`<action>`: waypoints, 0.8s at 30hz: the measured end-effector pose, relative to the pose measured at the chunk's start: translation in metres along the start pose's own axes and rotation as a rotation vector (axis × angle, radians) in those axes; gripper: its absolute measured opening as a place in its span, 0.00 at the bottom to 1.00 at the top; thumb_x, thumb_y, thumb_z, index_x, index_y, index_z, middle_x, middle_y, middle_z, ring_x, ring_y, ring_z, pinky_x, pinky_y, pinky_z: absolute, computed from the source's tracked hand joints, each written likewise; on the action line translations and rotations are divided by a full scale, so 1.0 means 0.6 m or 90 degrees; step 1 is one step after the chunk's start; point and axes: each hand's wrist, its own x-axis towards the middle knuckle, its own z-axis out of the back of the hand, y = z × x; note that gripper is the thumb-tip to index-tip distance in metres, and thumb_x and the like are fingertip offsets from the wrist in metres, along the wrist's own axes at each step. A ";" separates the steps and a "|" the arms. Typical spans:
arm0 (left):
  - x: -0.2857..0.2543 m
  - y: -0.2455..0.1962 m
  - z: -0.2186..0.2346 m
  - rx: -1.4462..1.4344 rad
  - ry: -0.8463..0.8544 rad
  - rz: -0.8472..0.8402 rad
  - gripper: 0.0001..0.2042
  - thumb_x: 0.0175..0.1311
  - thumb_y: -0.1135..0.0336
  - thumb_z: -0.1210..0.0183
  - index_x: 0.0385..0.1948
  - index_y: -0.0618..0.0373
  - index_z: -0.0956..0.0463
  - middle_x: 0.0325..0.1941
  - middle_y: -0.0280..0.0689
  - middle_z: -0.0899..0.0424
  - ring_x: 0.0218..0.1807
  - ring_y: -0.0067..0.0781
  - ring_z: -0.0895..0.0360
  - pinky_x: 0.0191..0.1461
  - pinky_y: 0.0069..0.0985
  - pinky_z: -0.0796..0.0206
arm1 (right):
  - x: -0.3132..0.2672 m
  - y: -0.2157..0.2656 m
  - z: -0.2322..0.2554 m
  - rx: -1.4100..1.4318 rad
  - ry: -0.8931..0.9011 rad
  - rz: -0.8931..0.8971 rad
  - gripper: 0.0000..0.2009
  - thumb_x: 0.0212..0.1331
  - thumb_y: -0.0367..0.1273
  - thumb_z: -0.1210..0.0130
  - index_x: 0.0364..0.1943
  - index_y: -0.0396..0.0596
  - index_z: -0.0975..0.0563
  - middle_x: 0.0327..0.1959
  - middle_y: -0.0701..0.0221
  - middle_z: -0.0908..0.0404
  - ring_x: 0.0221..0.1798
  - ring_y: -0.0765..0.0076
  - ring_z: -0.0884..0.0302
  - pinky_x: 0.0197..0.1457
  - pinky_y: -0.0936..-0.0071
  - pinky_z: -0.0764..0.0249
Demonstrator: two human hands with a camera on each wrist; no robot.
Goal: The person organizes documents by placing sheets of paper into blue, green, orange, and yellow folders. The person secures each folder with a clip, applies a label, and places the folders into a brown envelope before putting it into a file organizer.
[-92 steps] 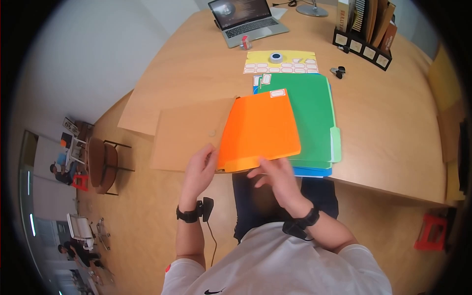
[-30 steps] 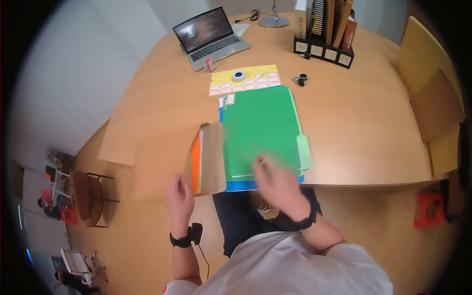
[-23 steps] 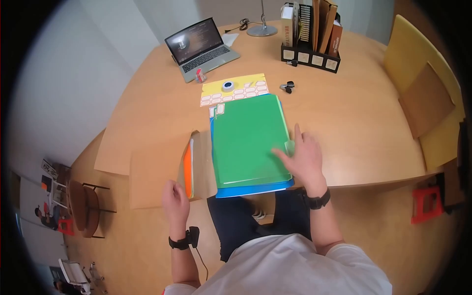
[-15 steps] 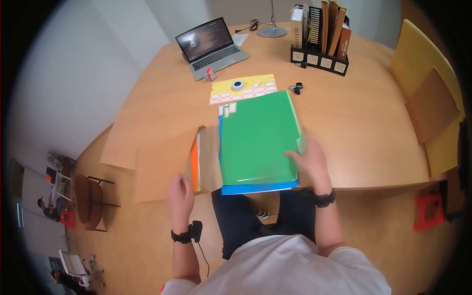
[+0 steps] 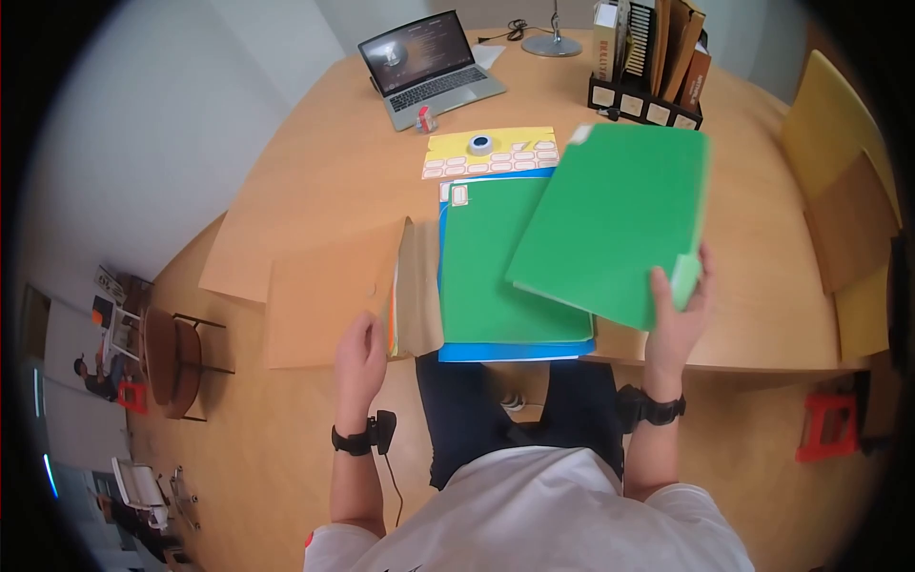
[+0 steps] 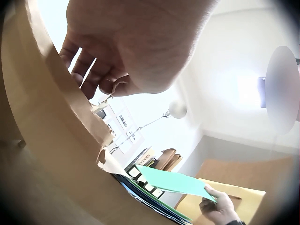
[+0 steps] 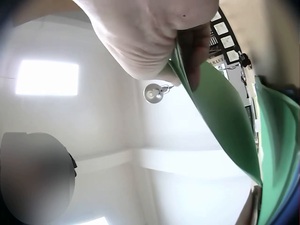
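Observation:
My right hand [image 5: 681, 319] grips a green folder [image 5: 624, 214] at its light green tab, thumb on top. That folder is lifted and tilted over the right part of a stack with another green folder [image 5: 491, 286] above blue ones [image 5: 515, 352]. In the right wrist view the fingers of my right hand [image 7: 150, 33] curl round the edge of the folder [image 7: 225, 117]. My left hand [image 5: 362, 360] holds the lower edge of a brown envelope [image 5: 324, 305], fingers curled at its rim. Papers and an orange edge show in the envelope's opening, its flap spread rightward.
Behind the stack lie a yellow label sheet [image 5: 448, 145] and a white roll [image 5: 480, 145]. Farther back are a laptop [image 5: 443, 95], a small red-and-clear item [image 5: 425, 120], a lamp base [image 5: 551, 44] and a black file holder [image 5: 643, 107] with books.
The orange folder has gone into the brown envelope. My right hand has moved to the stack, taken the top green folder by its tab and lifted it up and rightward. My left hand stays at the envelope.

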 end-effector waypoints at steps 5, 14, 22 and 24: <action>0.005 -0.015 0.001 0.001 0.005 -0.037 0.08 0.72 0.71 0.47 0.31 0.63 0.31 0.24 0.43 0.32 0.27 0.37 0.33 0.33 0.31 0.38 | -0.023 -0.029 0.023 0.261 -0.032 -0.061 0.29 0.67 0.32 0.40 0.69 0.38 0.35 0.59 0.65 0.23 0.58 0.67 0.22 0.63 0.67 0.27; 0.006 -0.047 -0.001 0.113 0.008 -0.049 0.09 0.69 0.70 0.44 0.29 0.62 0.31 0.22 0.44 0.29 0.27 0.45 0.29 0.33 0.36 0.36 | -0.035 -0.016 -0.031 0.201 0.152 -0.323 0.14 0.67 0.31 0.37 0.53 0.40 0.21 0.46 0.73 0.16 0.47 0.78 0.20 0.54 0.75 0.27; 0.004 -0.049 -0.003 0.192 0.029 -0.092 0.11 0.67 0.70 0.43 0.27 0.61 0.35 0.19 0.41 0.34 0.23 0.41 0.34 0.29 0.33 0.39 | -0.100 -0.028 -0.002 0.347 0.042 -0.400 0.18 0.68 0.28 0.42 0.60 0.40 0.27 0.53 0.67 0.21 0.54 0.70 0.22 0.58 0.70 0.26; 0.002 -0.048 0.002 0.175 0.026 -0.080 0.11 0.67 0.70 0.43 0.26 0.62 0.35 0.19 0.41 0.35 0.22 0.41 0.36 0.29 0.33 0.41 | -0.092 -0.023 -0.009 0.359 0.075 -0.401 0.16 0.69 0.30 0.44 0.57 0.38 0.26 0.52 0.67 0.21 0.54 0.69 0.21 0.58 0.69 0.25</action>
